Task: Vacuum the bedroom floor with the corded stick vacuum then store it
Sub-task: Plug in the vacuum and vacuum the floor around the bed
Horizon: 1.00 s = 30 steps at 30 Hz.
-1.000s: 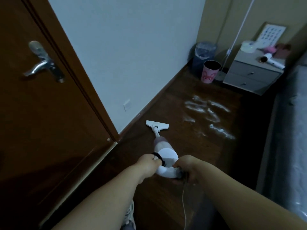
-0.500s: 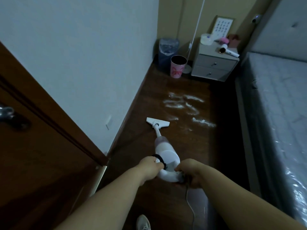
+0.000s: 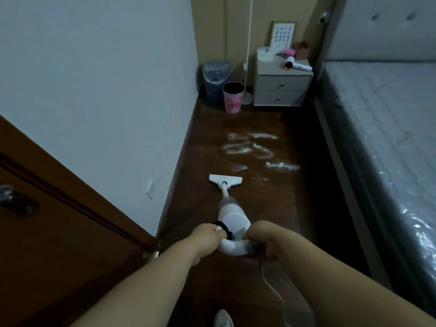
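1. You are in the vacuuming step, and storing it is a long way off — the white powdery spill [image 3: 252,149] lies untouched on the dark brown wooden floor [image 3: 271,232].
2. Your left hand [image 3: 207,234] is curled round the front of the looped handle of the white corded stick vacuum [image 3: 232,215], by its black band. Your right hand [image 3: 264,239] is wrapped round the rear of that loop, where the thin white power cord [image 3: 274,289] leaves and trails back along the floor.
3. The vacuum's flat white floor nozzle [image 3: 225,179] rests on the floor between the pale wall and the plastic-wrapped mattress [image 3: 389,138], just short of the nearest streaks of powder.
4. Your next move, as I judge it, is to push the nozzle forward and a little to the right, keeping it flat, so that it runs through the streaks.
5. Mind the cord behind your right hand, and slow down before the pink patterned waste bin [image 3: 233,97] and the grey two-drawer nightstand [image 3: 282,87] at the far end.
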Each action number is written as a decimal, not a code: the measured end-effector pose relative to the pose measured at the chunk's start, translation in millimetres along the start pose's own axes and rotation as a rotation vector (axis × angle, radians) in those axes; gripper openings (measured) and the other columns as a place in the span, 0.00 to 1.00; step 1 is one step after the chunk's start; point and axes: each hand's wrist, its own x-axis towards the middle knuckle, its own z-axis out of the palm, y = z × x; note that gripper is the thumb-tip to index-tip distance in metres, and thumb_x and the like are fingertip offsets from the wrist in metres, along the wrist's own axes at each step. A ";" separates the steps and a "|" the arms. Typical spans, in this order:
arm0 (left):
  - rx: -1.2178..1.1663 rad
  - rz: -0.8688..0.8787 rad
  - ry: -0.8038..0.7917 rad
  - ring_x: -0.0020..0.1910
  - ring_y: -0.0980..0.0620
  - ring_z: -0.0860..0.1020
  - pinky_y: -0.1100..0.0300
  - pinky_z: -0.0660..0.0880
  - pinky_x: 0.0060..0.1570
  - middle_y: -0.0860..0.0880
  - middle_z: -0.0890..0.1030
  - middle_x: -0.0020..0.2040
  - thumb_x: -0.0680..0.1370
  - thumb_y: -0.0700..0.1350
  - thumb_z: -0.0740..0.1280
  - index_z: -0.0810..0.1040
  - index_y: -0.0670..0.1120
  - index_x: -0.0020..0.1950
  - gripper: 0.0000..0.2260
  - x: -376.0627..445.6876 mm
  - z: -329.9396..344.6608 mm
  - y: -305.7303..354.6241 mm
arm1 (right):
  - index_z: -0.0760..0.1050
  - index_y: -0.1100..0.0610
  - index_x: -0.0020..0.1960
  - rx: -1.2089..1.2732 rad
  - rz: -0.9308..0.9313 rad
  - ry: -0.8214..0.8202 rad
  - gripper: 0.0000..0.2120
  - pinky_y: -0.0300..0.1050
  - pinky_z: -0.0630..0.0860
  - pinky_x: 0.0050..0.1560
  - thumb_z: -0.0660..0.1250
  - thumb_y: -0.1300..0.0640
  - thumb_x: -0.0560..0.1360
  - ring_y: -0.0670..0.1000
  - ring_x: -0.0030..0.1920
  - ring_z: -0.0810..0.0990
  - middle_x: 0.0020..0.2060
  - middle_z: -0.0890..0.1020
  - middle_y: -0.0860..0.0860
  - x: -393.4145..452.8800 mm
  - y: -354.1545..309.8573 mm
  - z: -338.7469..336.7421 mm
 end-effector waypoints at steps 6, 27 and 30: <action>-0.006 0.029 0.013 0.43 0.49 0.75 0.58 0.70 0.37 0.46 0.78 0.48 0.78 0.48 0.62 0.77 0.44 0.62 0.16 2.0 -5.7 5.2 | 0.63 0.62 0.54 0.032 -0.007 0.008 0.08 0.50 0.78 0.34 0.61 0.63 0.78 0.59 0.40 0.76 0.47 0.72 0.62 -7.6 -5.4 3.2; -0.024 0.078 -0.181 0.48 0.48 0.78 0.54 0.76 0.51 0.46 0.78 0.53 0.79 0.48 0.61 0.71 0.46 0.67 0.17 160.1 -161.8 96.8 | 0.62 0.65 0.70 0.053 0.013 0.176 0.19 0.57 0.75 0.59 0.58 0.61 0.81 0.63 0.60 0.75 0.62 0.72 0.64 73.8 -216.0 44.3; -0.042 0.065 -0.182 0.43 0.48 0.79 0.55 0.76 0.45 0.44 0.79 0.52 0.79 0.48 0.62 0.71 0.45 0.67 0.17 172.5 -164.8 114.0 | 0.63 0.65 0.69 0.083 0.008 0.188 0.19 0.58 0.75 0.60 0.59 0.61 0.80 0.63 0.59 0.76 0.61 0.73 0.65 83.8 -233.8 32.6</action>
